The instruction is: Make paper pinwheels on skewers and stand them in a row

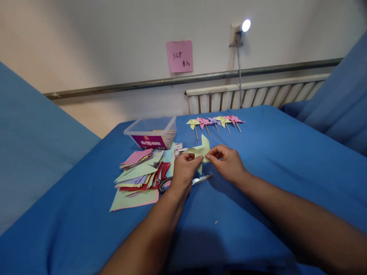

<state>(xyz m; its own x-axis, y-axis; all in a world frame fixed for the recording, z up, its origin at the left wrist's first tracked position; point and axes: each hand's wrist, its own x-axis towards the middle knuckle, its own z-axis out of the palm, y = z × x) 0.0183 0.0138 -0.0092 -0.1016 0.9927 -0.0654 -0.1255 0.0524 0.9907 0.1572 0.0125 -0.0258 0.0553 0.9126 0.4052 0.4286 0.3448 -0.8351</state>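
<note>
A pale green paper pinwheel [205, 145] is held up between both hands above the blue cloth. My left hand [184, 168] pinches it from the left, thumb near its centre. From the other side, my right hand [226, 160] grips it close to the middle with thumb and forefinger pressed together. Whether a small piece sits between those right fingertips I cannot make out. Below my left hand lies a pair of scissors [202, 179], blades pointing right, partly hidden by the wrist. Left of it is a layered pile of coloured paper [140, 172] in green, red, pink and purple.
A clear plastic box [150, 131] with a purple label holds thin sticks behind the paper pile. Several finished pinwheels on sticks [215, 122] lie in a row at the back. The blue-covered table [275, 183] meets a wall with a radiator [258, 91]. Blue curtains hang at both sides.
</note>
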